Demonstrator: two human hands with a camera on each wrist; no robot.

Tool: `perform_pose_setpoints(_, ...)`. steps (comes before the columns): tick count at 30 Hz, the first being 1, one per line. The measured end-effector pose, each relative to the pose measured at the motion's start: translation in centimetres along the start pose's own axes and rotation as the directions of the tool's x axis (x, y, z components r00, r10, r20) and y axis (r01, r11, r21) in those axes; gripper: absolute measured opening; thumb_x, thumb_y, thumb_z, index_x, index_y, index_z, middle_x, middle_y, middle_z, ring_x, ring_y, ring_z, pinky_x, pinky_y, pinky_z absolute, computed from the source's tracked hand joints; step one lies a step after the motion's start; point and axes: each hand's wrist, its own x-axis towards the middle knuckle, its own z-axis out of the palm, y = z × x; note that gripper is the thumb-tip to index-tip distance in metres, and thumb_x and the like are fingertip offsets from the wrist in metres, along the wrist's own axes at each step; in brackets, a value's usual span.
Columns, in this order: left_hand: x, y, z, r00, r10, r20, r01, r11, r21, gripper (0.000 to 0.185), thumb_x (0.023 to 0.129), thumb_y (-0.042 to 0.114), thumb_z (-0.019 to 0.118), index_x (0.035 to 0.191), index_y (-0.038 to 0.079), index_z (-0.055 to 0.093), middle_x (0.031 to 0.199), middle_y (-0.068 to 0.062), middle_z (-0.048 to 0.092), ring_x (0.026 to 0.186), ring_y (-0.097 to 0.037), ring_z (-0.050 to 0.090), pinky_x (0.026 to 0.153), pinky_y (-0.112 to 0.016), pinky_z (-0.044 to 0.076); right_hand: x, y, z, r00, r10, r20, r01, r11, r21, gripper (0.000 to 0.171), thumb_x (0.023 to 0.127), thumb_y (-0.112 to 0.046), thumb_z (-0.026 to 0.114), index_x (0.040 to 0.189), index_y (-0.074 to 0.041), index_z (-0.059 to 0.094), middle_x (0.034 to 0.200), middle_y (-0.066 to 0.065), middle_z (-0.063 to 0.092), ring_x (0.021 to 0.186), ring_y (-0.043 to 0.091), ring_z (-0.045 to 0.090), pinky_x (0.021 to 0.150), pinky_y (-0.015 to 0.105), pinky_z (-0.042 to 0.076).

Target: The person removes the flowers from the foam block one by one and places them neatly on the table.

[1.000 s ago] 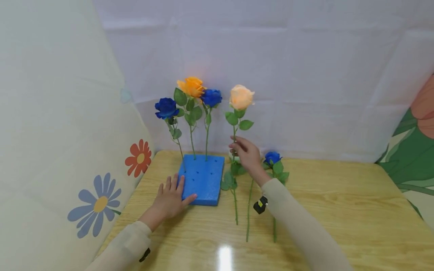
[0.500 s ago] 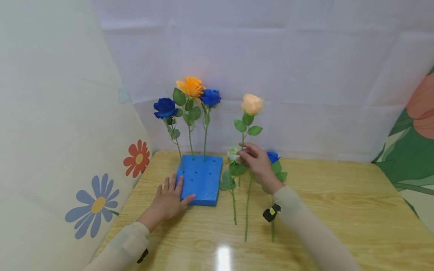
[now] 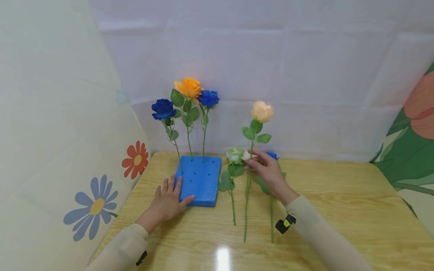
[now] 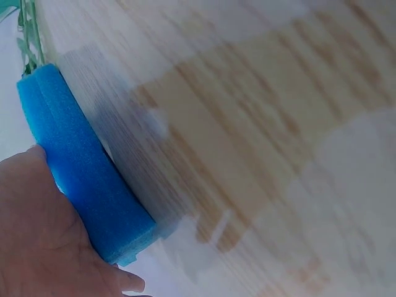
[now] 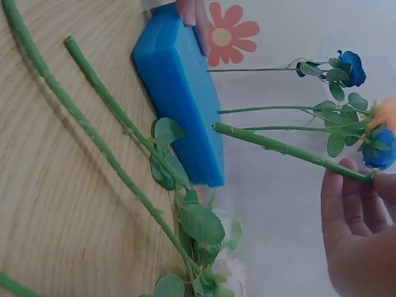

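My right hand (image 3: 270,176) pinches the stem of a peach rose (image 3: 262,111), holding it upright over the table to the right of a blue foam block (image 3: 200,188). In the right wrist view the cut stem end (image 5: 232,131) points toward the block, apart from it. My left hand (image 3: 166,203) rests on the block's near left edge with fingers spread. Standing in the block are a dark blue rose (image 3: 163,109), an orange rose (image 3: 188,88) and a second blue rose (image 3: 208,98). Several small holes show in its top.
Lying on the wooden table (image 3: 339,210) are a pale green rose (image 3: 234,156), a whitish rose (image 3: 247,155) partly behind my right hand, and a blue rose (image 3: 272,155). A white cloth (image 3: 305,75) hangs behind the table.
My right hand has moved right and lower with the peach rose, away from the block and over the lying flowers. The left hand stays on the block.
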Motion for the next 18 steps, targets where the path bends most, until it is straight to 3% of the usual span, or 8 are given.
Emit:
perform_pose_setpoints(2, 0.1, -0.1, 0.2, 1.000, 0.002, -0.005, -0.002, 1.000, -0.001, 0.100, 0.099, 0.072, 0.034, 0.159, -0.006, 0.015, 0.164, -0.033, 0.008, 0.148, -0.058, 0.009, 0.115, -0.074, 0.012, -0.5, -0.1, -0.3, 1.000, 0.009, 0.000, -0.009, 1.000, -0.020, 0.044, 0.102, -0.010, 0.061, 0.145, -0.004, 0.053, 0.107, 0.005, 0.068, 0.092, 0.016, 0.072, 0.095, 0.053, 0.055)
perform_pose_setpoints(9, 0.1, -0.1, 0.4, 1.000, 0.001, -0.005, -0.001, 1.000, -0.019, 0.100, 0.099, 0.072, 0.035, 0.159, -0.005, 0.015, 0.165, -0.033, 0.007, 0.149, -0.058, 0.008, 0.115, -0.074, 0.010, -2.0, -0.3, -1.8, 0.998, 0.054, -0.010, -0.055, 0.996, -0.067, 0.051, 0.102, -0.008, 0.061, 0.149, 0.001, 0.045, 0.117, 0.019, 0.064, 0.097, 0.020, 0.072, 0.095, 0.046, 0.056)
perform_pose_setpoints(14, 0.2, -0.4, 0.6, 1.000, 0.003, -0.010, -0.004, 1.000, -0.024, 0.102, 0.098, 0.073, 0.035, 0.159, -0.006, 0.015, 0.164, -0.033, 0.006, 0.148, -0.059, 0.008, 0.115, -0.074, 0.010, -3.2, -0.2, -2.8, 0.996, 0.081, -0.036, -0.085, 0.987, -0.133, 0.052, 0.102, -0.008, 0.060, 0.151, 0.002, 0.042, 0.114, 0.014, 0.066, 0.092, 0.013, 0.072, 0.091, 0.042, 0.058)
perform_pose_setpoints(18, 0.3, -0.5, 0.8, 1.000, 0.005, -0.017, -0.005, 1.000, -0.028, 0.103, 0.097, 0.075, 0.034, 0.159, -0.006, 0.015, 0.164, -0.033, 0.006, 0.148, -0.059, 0.007, 0.115, -0.074, 0.009, -4.0, -0.2, -3.6, 0.993, 0.099, -0.056, -0.106, 0.984, -0.142, 0.051, 0.102, -0.007, 0.060, 0.150, 0.000, 0.044, 0.110, 0.008, 0.067, 0.092, 0.015, 0.072, 0.088, 0.038, 0.059)
